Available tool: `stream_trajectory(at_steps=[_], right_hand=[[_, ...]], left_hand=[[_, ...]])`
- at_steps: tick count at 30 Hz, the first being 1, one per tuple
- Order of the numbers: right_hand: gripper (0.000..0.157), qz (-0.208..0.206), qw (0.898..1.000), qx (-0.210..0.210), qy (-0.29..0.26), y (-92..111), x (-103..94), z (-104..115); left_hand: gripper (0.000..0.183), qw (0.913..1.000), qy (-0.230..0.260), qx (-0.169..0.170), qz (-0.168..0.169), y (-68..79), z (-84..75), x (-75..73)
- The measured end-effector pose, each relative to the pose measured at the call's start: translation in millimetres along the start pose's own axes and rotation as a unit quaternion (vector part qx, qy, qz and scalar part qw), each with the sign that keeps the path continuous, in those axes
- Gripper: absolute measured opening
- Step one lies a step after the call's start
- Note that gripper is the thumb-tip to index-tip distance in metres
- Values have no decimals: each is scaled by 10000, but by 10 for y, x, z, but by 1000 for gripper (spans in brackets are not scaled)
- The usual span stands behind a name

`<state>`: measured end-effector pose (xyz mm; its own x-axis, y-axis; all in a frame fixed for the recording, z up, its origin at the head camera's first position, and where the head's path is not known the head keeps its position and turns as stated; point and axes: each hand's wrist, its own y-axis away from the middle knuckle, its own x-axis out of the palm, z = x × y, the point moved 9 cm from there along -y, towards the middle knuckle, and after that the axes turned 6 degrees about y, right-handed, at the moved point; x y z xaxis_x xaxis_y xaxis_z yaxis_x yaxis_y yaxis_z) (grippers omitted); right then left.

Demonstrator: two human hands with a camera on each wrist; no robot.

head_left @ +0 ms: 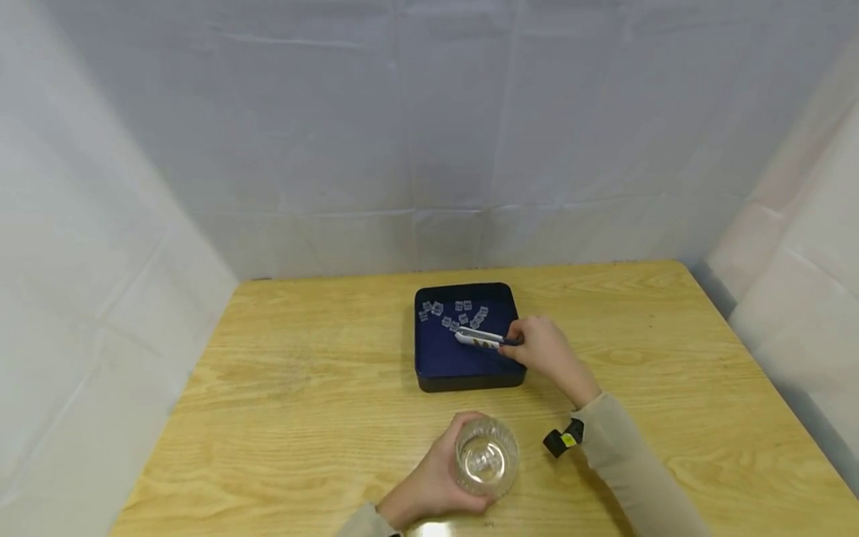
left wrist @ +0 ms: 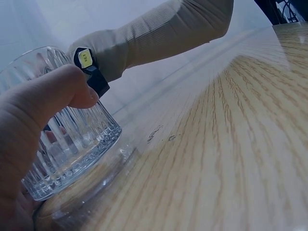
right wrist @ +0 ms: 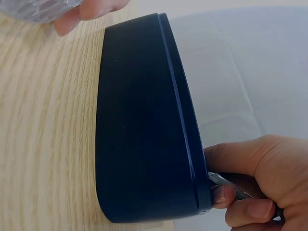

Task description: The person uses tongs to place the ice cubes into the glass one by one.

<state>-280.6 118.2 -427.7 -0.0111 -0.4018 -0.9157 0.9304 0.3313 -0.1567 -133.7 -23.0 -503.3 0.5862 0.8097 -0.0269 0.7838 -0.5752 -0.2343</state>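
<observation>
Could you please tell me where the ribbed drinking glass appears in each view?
Head: ribbed drinking glass near the bottom, right of centre.
Left wrist: on the left, reaching the picture's edge.
Right wrist: top-left corner, cut off.
Shared landmark: the left hand, visible in all three.

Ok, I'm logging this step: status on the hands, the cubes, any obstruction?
Left hand gripping glass; right hand holding tongs at tray. Clear cubes in tray, some by the tongs' tips. No obstruction seen.
</observation>
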Motion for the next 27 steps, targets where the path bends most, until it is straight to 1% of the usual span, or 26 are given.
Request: stream_trajectory(at_steps=[8,11,15,23,27], right_hand=[[21,-72,9999,-70,-84,20,-12,18],[22,-132,9998,-123,-121,34,-18,29],[22,-166,9996,-139,-181,58,-15,31],[19,-100,9992,-43,-380,103,-11,11],[18,-203,9988,-49,-453,132,-62,7]], left_hand=[[95,10000,-34,10,9,-20,-8,-18],[96,10000,2,-84,-19,-18,-8,-18],[95,9999,17,-102,-41,-8,-11,-11],[96,10000,-6,-40,-16,-5,-21,-8],[96,10000,-24,9,-22,-6,-24,-10]])
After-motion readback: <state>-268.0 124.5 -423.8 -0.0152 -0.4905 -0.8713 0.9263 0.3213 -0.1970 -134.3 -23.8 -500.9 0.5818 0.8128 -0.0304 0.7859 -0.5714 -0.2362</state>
